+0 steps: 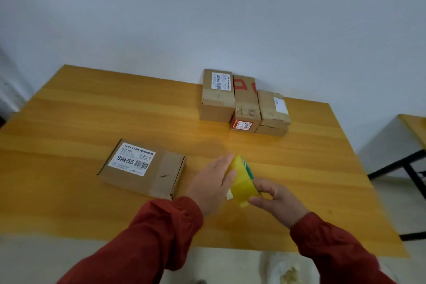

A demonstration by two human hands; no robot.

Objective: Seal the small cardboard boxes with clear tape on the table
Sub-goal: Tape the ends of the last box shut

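A roll of clear yellowish tape (243,182) with a green-edged core hangs just above the wooden table (69,127). My right hand (275,202) grips the roll from the right, thumb and fingers curled round it. My left hand (213,183) lies against the roll's left side with its fingers fairly straight. A flat cardboard box (143,167) with a white barcode label lies left of my hands, apart from them. Both sleeves are dark red.
A cluster of several small cardboard boxes (244,104) stands at the table's far edge near the white wall, one with red markings. A second table (415,131) with black legs stands to the right. A plastic bag (283,270) lies on the floor below the front edge.
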